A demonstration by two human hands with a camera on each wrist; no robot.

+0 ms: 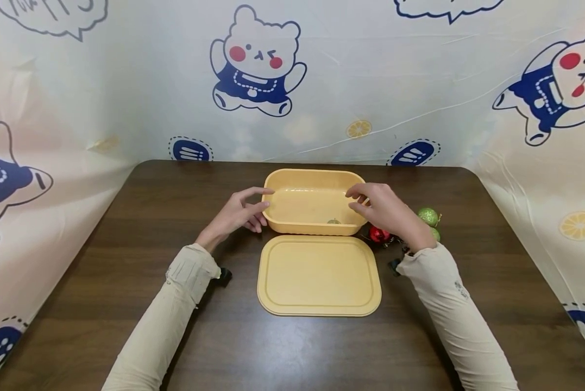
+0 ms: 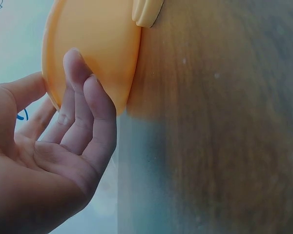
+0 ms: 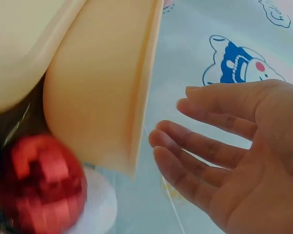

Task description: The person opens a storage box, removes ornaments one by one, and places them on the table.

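Observation:
A yellow rectangular box (image 1: 312, 228) stands open-topped on the table, with a small ornament ball (image 1: 333, 221) lying inside near its front wall. At the box's left end my left hand (image 1: 241, 210) holds the rim; thumb and forefinger tips reach over the edge. Its other fingers (image 2: 101, 114) bend against the outer wall in the left wrist view. My right hand (image 1: 377, 205) hovers over the box's right end, fingers loosely bent and nothing between them. Below that hand a shiny red ball (image 3: 39, 185) lies beside the box.
The flat yellow lid (image 1: 320, 276) lies on the table just in front of the box. Glittery green balls (image 1: 428, 216) sit to the right, partly behind my right forearm. A printed cloth (image 1: 331, 81) hangs along the table's (image 1: 175, 190) back and sides.

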